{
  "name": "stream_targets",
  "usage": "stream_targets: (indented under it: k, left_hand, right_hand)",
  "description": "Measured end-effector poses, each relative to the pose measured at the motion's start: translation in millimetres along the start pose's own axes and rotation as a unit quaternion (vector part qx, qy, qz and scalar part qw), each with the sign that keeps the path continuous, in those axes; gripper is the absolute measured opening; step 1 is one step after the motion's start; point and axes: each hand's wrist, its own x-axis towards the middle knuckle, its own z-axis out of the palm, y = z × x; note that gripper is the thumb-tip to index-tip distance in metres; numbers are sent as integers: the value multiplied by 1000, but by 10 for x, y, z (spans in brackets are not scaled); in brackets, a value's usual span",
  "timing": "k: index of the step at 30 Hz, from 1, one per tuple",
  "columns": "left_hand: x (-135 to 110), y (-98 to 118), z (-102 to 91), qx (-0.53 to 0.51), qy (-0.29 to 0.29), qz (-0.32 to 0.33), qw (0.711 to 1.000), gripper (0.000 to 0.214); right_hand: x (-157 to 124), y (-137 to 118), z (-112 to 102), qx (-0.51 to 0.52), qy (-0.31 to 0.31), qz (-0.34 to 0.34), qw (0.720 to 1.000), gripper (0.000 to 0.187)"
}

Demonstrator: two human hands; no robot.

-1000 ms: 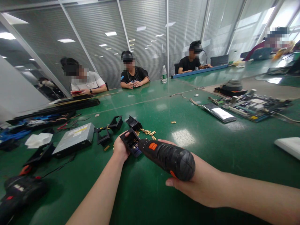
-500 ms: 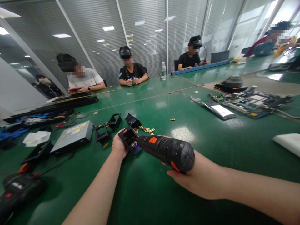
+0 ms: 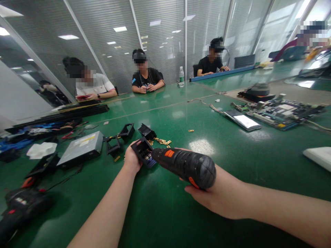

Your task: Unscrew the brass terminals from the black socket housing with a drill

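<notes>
My left hand (image 3: 132,159) is closed on the side of a black plastic housing (image 3: 141,148), tilted so its open hollow faces me. Small metal parts and something bluish-purple show inside it. My right hand (image 3: 214,193) wraps round a black and orange power screwdriver (image 3: 184,165), its nose pointing left into the housing. The bit's tip is hidden. Just beyond the housing lie several small brass plates (image 3: 162,141). More black plastic frames (image 3: 126,132) sit behind my left hand, next to another black housing (image 3: 147,131).
A silver disc drive (image 3: 81,150) lies on the green table (image 3: 165,206) at left, near a second power drill (image 3: 23,203). To the right are a phone-like slab (image 3: 242,120) and a circuit board (image 3: 286,112). A bottle (image 3: 181,76) stands far back; several people sit opposite.
Both hands keep nearly the same pose, with the screwdriver still at the housing. The whole view has shifted very slightly.
</notes>
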Motion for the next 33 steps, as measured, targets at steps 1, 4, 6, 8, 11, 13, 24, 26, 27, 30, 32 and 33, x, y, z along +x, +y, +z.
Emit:
stream_targets:
  k: [1, 4, 6, 8, 11, 13, 24, 26, 27, 30, 32, 33]
  left_hand:
    - [2, -1, -4, 1, -1, -2, 1000, 16]
    - [2, -3, -8, -3, 1, -4, 1000, 17]
    - [1, -3, -5, -3, 4, -4, 1000, 17]
    - [0, -3, -2, -2, 6, -4, 1000, 18]
    - [-2, -2, 2, -3, 14, -3, 1000, 18]
    - [-2, -1, 0, -6, 16, -3, 1000, 17]
    - [20, -12, -18, -6, -7, 5, 1000, 15]
    - [23, -14, -18, -4, -7, 7, 1000, 15]
    - [24, -15, -18, -4, -8, 7, 1000, 15]
    - [25, -15, -18, -4, -10, 1, 1000, 15]
    - [24, -14, -17, -8, -9, 1, 1000, 14]
    - [24, -14, -16, -9, -9, 1, 1000, 13]
  right_hand:
    - [4, 0, -2, 4, 1, -2, 1000, 60]
    - [6, -4, -6, 12, 4, 1, 1000, 59]
    - [1, -5, -7, 7, 0, -1, 1000, 59]
    - [-3, 1, -4, 1, -4, 1, 1000, 60]
    - [0, 18, 5, 1, -3, 10, 1000, 65]
    - [9, 27, 13, -1, 0, 7, 1000, 67]
    - [22, -1, 2, 2, 5, -39, 999, 57]
    - [24, -5, 0, 3, 6, -37, 999, 54]
    - [25, -3, 0, 4, 9, -37, 999, 55]
    - [23, 5, 2, 7, 14, -41, 999, 61]
    - [21, 8, 1, 5, 10, -45, 999, 59]
    - [21, 6, -1, 3, 7, -47, 999, 57]
